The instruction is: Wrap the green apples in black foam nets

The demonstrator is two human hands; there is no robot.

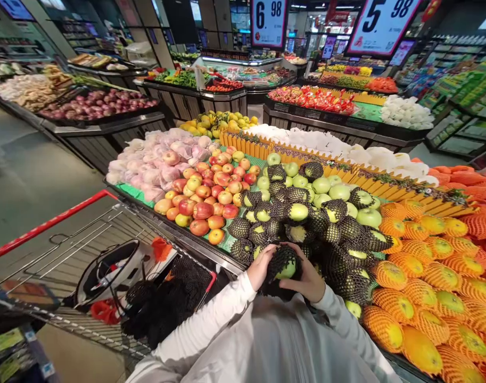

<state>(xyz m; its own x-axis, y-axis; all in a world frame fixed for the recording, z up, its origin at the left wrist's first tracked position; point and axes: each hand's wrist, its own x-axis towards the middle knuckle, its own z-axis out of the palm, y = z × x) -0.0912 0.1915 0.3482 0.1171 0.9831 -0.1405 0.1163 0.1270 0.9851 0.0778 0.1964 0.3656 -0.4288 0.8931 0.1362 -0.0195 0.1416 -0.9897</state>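
Both my hands grip one green apple (286, 269) wrapped in a black foam net, held close to my chest at the near edge of the fruit stand. My left hand (260, 266) cups its left side and my right hand (306, 279) covers its right side and underside. Just beyond lies the pile of green apples in black nets (306, 213). White sleeves cover both arms.
A shopping cart with a red handle (47, 226) stands at my left, holding a helmet (110, 271) and black nets (163, 306). Red apples (211, 191) lie left of the green ones, orange-netted fruit (430, 266) to the right. Price signs (380, 21) hang overhead.
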